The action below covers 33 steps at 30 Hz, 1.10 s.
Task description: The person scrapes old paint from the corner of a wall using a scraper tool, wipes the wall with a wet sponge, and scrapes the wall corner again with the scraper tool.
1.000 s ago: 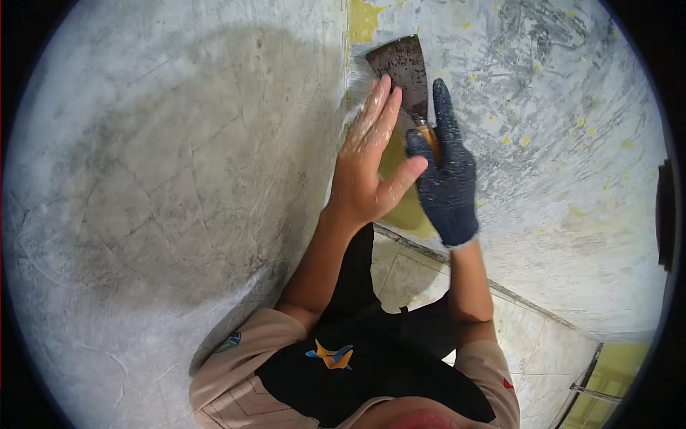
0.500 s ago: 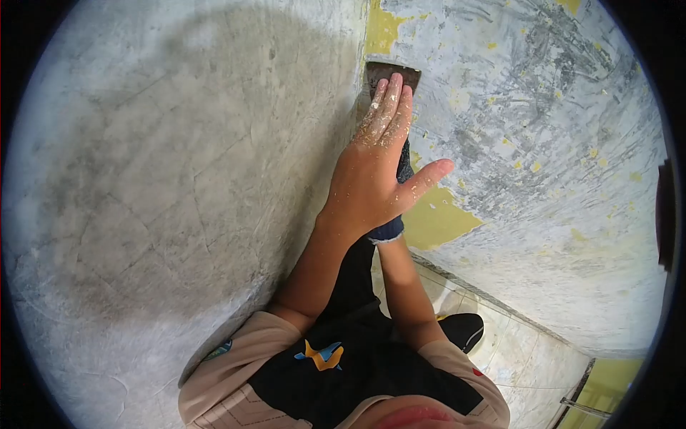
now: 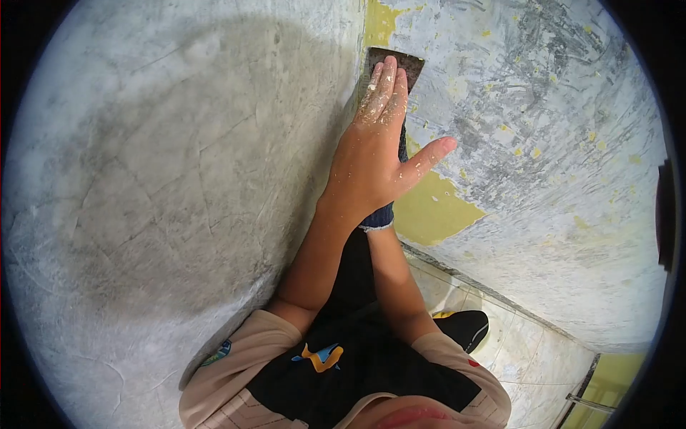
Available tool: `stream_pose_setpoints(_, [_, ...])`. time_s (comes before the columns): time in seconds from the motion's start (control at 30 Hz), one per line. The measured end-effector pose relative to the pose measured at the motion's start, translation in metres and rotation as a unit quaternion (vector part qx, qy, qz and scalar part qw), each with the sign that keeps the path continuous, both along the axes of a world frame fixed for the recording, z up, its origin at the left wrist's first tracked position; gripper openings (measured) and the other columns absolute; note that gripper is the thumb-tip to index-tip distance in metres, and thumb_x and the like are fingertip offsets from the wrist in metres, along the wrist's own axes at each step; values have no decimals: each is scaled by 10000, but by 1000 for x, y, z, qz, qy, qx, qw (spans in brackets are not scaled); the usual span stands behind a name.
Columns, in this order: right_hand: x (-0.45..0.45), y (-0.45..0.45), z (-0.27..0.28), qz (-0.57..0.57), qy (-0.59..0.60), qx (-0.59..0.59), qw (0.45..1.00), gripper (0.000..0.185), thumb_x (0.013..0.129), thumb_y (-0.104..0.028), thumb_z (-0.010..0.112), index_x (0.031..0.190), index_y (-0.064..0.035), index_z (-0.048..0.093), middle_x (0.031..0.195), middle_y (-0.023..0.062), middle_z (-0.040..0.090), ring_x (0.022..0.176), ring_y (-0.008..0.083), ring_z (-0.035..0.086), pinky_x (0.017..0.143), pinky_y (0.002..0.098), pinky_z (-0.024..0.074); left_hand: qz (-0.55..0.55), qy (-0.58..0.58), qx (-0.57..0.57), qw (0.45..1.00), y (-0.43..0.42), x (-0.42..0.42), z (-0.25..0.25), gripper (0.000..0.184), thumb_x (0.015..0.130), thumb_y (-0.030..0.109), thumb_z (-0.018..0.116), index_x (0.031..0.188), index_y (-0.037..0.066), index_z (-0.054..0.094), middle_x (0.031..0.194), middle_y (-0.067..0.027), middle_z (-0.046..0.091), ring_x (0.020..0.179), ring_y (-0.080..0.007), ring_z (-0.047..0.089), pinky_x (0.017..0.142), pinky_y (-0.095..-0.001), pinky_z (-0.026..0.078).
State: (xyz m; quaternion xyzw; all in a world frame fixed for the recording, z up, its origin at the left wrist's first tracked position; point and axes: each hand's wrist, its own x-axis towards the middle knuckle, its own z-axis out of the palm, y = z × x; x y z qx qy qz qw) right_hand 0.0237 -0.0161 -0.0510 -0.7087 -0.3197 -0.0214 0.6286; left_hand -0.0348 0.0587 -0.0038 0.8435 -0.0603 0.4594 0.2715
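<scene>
A scraper [image 3: 416, 69] with a wide, dark metal blade lies against the painted wall, close to the corner. My left hand [image 3: 366, 159] is laid flat over it, fingers stretched out onto the blade and thumb spread to the right. Pale flakes cling to its fingers. Beneath it is my right hand [image 3: 379, 217] in a dark knit glove, closed round the scraper's handle end; its fingers and the handle are mostly hidden by my left hand. Around the blade are yellow paint [image 3: 380, 25] above and a larger yellow patch [image 3: 436, 211] below.
A grey, cracked wall [image 3: 179, 164] stands close on the left and meets the scraped, whitish wall [image 3: 543, 143] in a corner. Below are floor tiles [image 3: 525, 354] and my dark shoe [image 3: 464, 329]. A dark object [image 3: 665, 214] sits at the right edge.
Both hands and the scraper have slid a little up the wall along the corner. The blade now covers a lower part of the upper yellow strip and has tilted slightly.
</scene>
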Motion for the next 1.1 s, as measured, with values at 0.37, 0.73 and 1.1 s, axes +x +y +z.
stream_pose_setpoints(0.37, [-4, 7, 2, -16, -23, -6, 1000, 491, 984, -124, 541, 1453, -8, 455, 1162, 145, 685, 972, 232, 652, 844, 373, 492, -3, -15, 13, 1000, 5, 4, 1, 1054, 815, 590, 749, 1393, -213, 385, 1501, -396, 340, 1443, -486, 321, 1161, -483, 340])
stream_pose_setpoints(0.73, [-7, 29, 9, -17, -31, 3, 999, 467, 984, -125, 541, 1431, -5, 483, 1135, 137, 690, 947, 227, 648, 828, 378, 489, 8, -92, 15, 996, 4, 9, 28, 1005, 788, 527, 809, 1388, -182, 427, 1490, -384, 372, 1444, -463, 341, 1175, -470, 313])
stream_pose_setpoints(1.1, [3, -17, 23, -19, -57, 14, 998, 444, 983, -126, 540, 1408, -2, 510, 1108, 129, 695, 921, 221, 643, 812, 383, 486, -26, 2, -13, 1000, 0, -4, 8, 1077, 806, 613, 747, 1402, -207, 382, 1516, -383, 326, 1450, -472, 316, 1164, -479, 336])
